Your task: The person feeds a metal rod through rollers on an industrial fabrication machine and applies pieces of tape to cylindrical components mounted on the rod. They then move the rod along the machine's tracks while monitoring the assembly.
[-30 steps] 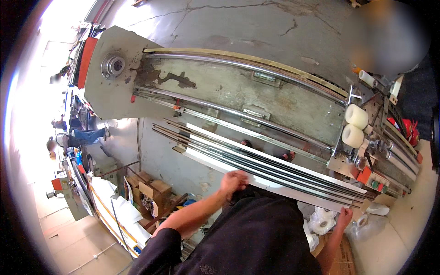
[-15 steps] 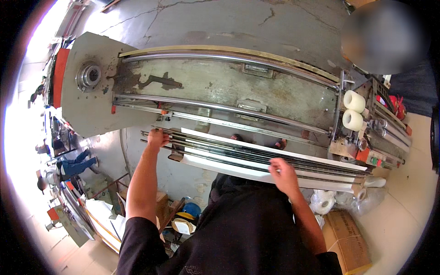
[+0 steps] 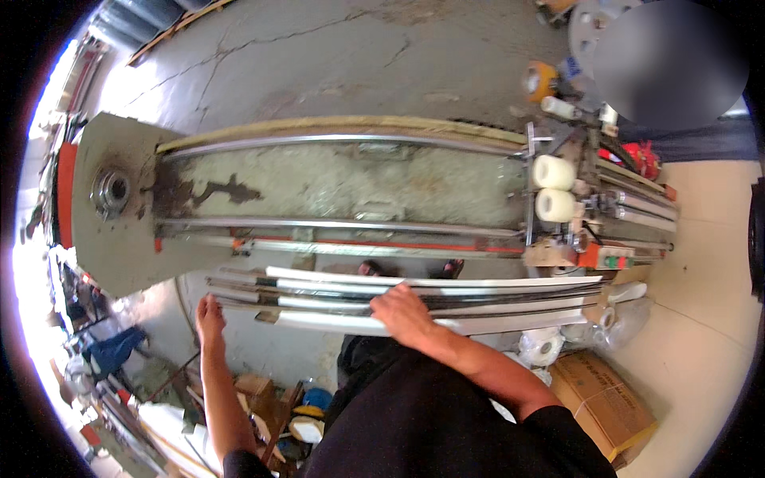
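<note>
Bright daylight glares from the left edge; fisheye bends edges, dark rim, slight blur.

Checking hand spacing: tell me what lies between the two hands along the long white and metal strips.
In the head view, only the stacked white and grey metal strips span from the left hand to the right hand; nothing else lies on them.

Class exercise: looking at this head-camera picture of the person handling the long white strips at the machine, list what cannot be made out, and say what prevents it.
- Right hand on the long white strips: palm side hidden by the hand's back, so grip unclear.
- Left hand: contact with the strips' left ends too small to settle.
- Shelf clutter at the left rim: warped by fisheye, overexposed.
- Upper right corner: covered by a grey blur.
- Cardboard box: closed, contents hidden.
</note>
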